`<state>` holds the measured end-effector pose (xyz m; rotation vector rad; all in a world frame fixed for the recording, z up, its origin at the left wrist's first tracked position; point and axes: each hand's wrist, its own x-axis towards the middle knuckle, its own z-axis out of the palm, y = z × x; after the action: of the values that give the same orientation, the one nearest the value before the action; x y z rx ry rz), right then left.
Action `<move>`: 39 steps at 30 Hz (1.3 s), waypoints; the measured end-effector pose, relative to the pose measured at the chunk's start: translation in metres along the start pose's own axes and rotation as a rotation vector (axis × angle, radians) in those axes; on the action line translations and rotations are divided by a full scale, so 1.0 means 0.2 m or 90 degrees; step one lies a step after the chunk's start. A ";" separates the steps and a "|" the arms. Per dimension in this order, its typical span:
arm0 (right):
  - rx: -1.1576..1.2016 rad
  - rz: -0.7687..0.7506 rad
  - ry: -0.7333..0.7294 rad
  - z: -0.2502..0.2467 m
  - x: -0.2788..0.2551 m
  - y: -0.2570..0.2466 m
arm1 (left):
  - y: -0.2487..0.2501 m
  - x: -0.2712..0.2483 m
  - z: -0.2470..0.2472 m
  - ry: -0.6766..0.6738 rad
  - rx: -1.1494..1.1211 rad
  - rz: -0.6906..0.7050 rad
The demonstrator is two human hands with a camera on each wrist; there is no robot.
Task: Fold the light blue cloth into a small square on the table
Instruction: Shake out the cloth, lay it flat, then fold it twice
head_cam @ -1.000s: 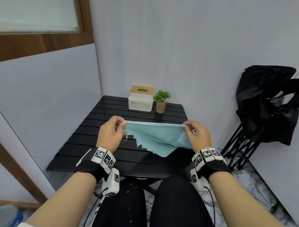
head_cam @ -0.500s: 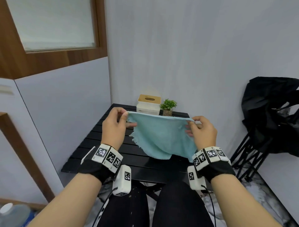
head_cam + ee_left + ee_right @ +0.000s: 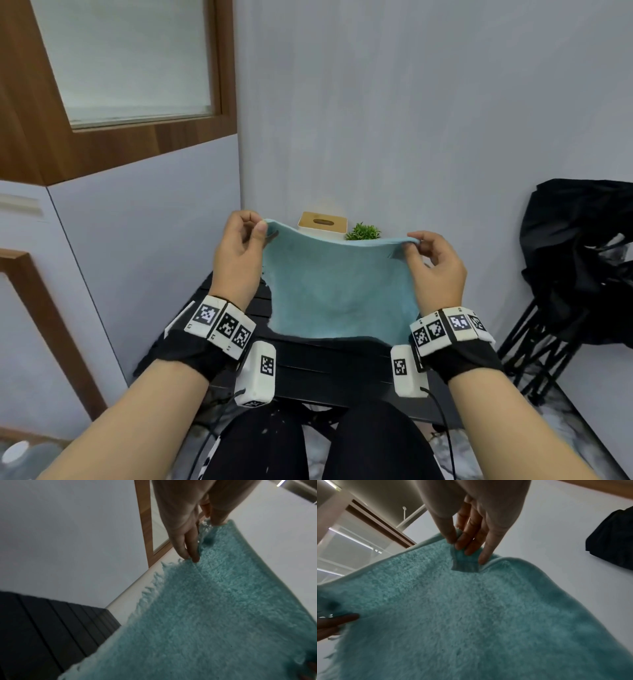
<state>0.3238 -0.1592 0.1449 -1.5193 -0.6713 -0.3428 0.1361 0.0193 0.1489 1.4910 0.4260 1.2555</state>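
Centrally, light blue cloth (image 3: 342, 291) hanging above black slatted table (image 3: 329, 363), left hand (image 3: 238, 260) pinching its upper-left corner, right hand (image 3: 436, 270) pinching its upper-right corner, tissue box (image 3: 322, 222) behind.

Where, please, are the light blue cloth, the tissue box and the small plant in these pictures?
light blue cloth (image 3: 339, 287): head view, middle of the hanging panel.
tissue box (image 3: 322, 222): head view, wooden lid.
small plant (image 3: 363, 232): head view, green leaves.

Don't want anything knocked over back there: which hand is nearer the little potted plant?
Right. The right hand is just right of the potted plant; the left hand is farther away, beyond the tissue box.
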 end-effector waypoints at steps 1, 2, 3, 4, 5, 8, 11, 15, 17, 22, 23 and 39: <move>0.005 -0.006 0.003 0.01 0.00 -0.02 | 0.02 0.00 0.00 0.008 0.012 0.020; 0.012 -0.011 0.002 0.01 0.00 -0.04 | 0.03 0.00 0.00 0.015 0.022 0.038; 0.020 -0.017 -0.001 0.02 -0.01 -0.06 | 0.05 -0.01 0.00 0.022 0.028 0.054; 0.025 -0.023 -0.001 0.02 -0.02 -0.08 | 0.06 -0.02 -0.01 0.029 0.032 0.069; 0.028 -0.029 0.001 0.02 -0.03 -0.10 | 0.08 -0.04 -0.01 0.035 0.036 0.086; 0.036 -0.051 0.019 0.00 -0.06 -0.14 | 0.12 -0.08 -0.01 0.053 0.039 0.130; 0.062 -0.059 0.038 -0.03 -0.06 -0.17 | 0.14 -0.09 0.00 0.068 0.016 0.143; 0.041 -0.049 0.029 -0.03 0.01 -0.10 | 0.03 -0.04 0.00 0.078 0.034 0.083; -0.005 -0.030 0.004 -0.01 0.04 -0.01 | -0.07 0.01 0.01 0.066 0.077 0.031; -0.229 0.018 -0.130 0.06 0.06 0.31 | -0.37 0.06 0.03 -0.010 0.231 -0.087; -0.269 0.025 -0.159 0.07 0.06 0.37 | -0.42 0.07 0.04 -0.026 0.260 -0.106; 0.044 0.259 -0.103 0.03 -0.03 0.68 | -0.73 0.02 0.15 -0.040 0.049 -0.262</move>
<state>0.3999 -0.1481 0.0328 -1.5853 -0.4774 0.1128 0.2135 0.0589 0.0290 1.4124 0.7057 0.8727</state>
